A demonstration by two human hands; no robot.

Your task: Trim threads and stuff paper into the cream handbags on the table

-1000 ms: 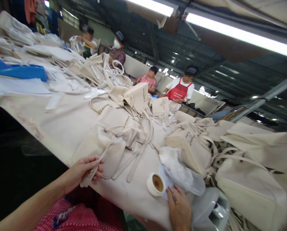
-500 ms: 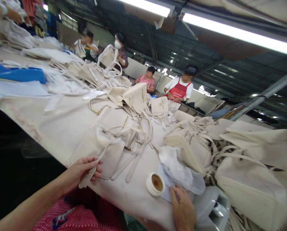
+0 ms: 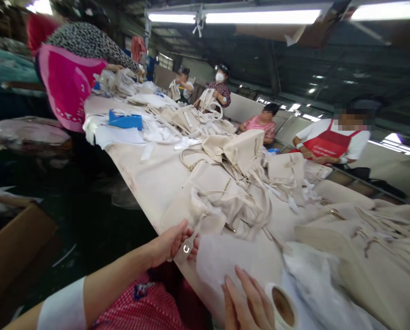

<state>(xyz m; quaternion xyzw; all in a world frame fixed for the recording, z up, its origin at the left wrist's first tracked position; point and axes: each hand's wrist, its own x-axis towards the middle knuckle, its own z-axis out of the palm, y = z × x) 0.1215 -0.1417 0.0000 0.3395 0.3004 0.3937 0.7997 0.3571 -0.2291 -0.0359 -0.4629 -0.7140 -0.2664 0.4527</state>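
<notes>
My left hand (image 3: 177,243) is closed on a cream strap end (image 3: 187,246) with a small metal piece, at the table's near edge. The strap runs up to a cream bag (image 3: 208,220) partly wrapped in white padding. My right hand (image 3: 248,298) touches a thin white sheet (image 3: 225,259) lying over the tabletop, its fingers stretched out; whether it grips the sheet is hidden. Just right of that hand stands a round white tub (image 3: 282,305) with brown contents.
Cream bags (image 3: 246,151) are heaped mid-table, with more at the right beside clear plastic (image 3: 318,270). A blue object (image 3: 125,120) lies farther back. Several people stand or sit around the table (image 3: 139,178). A cardboard box (image 3: 22,247) is at lower left.
The view has swung left. My right hand has moved from right of the tub to its left, and the white sheet now lies between my hands. My left hand still holds the strap.
</notes>
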